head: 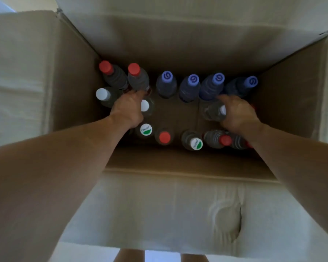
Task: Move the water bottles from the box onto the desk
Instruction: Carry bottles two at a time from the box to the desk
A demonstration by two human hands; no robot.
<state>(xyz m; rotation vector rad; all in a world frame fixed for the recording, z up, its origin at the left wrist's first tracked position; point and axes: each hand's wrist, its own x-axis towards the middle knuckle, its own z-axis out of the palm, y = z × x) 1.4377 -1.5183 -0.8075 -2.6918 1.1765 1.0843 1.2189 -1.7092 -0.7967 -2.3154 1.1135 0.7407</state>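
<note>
both hands are sunk into the box [178, 53]: the left hand [128, 108] is wrapped on a white-capped bottle [144, 105], the right hand [237, 114] on another [214, 111]. every bottle is seen inside the box; the desk is out of view. each should be lifted straight up, clear of neighbours.

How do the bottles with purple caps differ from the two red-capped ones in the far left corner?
The purple-capped bottles form a row of four along the far wall of the box; the red-capped bottles number two, in the left corner. Purple caps bear a swirl mark; red caps are plain. Purple-capped bodies look bluish, red-capped ones grey. All stand cap-up.
</note>
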